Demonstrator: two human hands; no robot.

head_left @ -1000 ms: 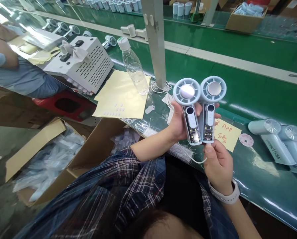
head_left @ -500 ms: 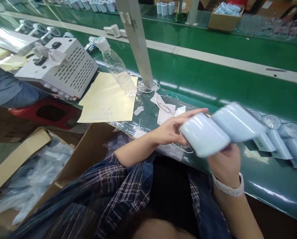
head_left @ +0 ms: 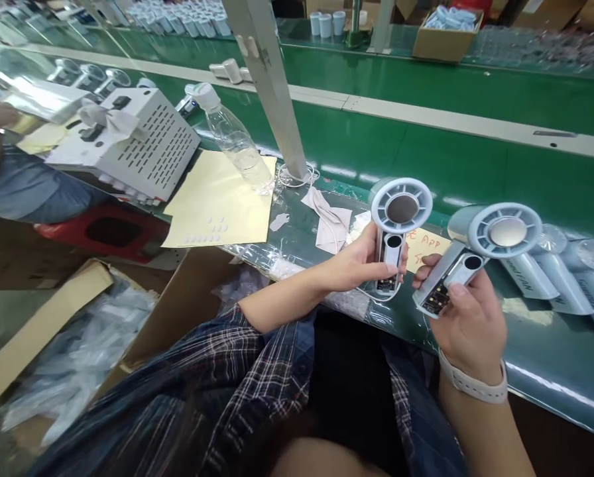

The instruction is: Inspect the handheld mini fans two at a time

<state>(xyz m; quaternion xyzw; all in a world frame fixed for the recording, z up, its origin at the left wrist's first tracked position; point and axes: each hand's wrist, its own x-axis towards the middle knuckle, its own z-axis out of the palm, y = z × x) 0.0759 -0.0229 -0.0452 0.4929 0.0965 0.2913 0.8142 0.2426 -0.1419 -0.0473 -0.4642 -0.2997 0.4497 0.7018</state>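
Two light-blue handheld fans are held upright side by side over the bench, their round grilles facing me. My left hand [head_left: 359,264] is closed round the handle of the left fan [head_left: 400,207], thumb across its front. My right hand [head_left: 469,315] grips the right fan [head_left: 503,230], which tilts to the right, with the thumb on the handle. Both handles are open at the front, showing a dark round spot and a bare circuit board low down. Right of them, more light-blue fans [head_left: 565,285] lie in a row on the bench. Behind the hands is a handwritten yellow note [head_left: 433,248].
A water bottle [head_left: 242,149] stands tilted in view on yellow paper [head_left: 222,205] with small white pieces. Further left are a vented white box [head_left: 142,142] and a co-worker's arm [head_left: 23,179]. A metal post [head_left: 270,86] rises ahead. Lower left, a carton [head_left: 152,318] holds plastic bags.
The two fans have been turned from their smooth light-blue sides to show grilles and open handles. My hands have moved apart. A co-worker's hand has come into view at the left.
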